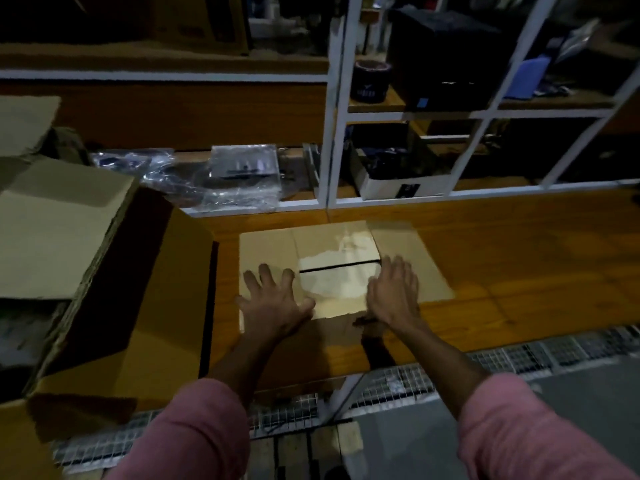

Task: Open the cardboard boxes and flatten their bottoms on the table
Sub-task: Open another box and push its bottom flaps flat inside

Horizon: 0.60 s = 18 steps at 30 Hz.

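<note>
Flattened box (332,268) lying mid-table (519,265), left hand (273,299) and right hand (394,292) pressing on its near half, fingers spread straight, open carton (69,237) at far left.

A flattened box (408,265) lies on the table (519,271) (open carton (114,271) to its left).

No legible text anywhere.
</note>
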Each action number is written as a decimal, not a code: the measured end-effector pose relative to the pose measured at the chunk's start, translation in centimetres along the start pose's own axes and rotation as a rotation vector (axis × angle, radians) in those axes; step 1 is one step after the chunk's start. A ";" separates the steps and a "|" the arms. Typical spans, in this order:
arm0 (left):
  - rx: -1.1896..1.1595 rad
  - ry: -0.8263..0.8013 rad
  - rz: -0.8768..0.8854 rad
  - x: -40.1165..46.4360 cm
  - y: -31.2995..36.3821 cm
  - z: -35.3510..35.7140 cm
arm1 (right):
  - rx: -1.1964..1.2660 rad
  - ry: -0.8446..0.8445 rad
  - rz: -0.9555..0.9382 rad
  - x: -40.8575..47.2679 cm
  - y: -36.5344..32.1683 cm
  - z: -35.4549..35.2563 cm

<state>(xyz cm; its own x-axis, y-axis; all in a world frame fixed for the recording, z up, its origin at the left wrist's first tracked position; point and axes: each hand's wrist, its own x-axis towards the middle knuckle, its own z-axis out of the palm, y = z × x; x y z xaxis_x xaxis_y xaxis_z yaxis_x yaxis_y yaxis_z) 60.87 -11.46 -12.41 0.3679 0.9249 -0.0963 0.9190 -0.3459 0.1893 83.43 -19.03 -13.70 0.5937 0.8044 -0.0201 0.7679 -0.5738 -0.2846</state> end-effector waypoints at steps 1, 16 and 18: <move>0.009 0.011 0.015 0.0 -0.2 0.0 | 0.081 -0.036 0.069 0.3 0.4 0.3; -0.028 0.093 0.070 1.0 2.2 1.4 | 0.064 0.001 0.238 1.8 4.0 -0.8; -0.022 0.091 0.076 1.2 4.0 1.6 | 0.016 0.009 0.233 2.3 5.5 -1.4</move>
<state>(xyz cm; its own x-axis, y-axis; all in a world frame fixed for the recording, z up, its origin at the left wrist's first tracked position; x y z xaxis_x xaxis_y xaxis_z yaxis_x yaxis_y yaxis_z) 65.20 -12.02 -13.29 0.4215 0.9068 0.0078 0.8851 -0.4132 0.2142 89.33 -20.55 -13.94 0.7567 0.6490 -0.0787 0.6058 -0.7414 -0.2887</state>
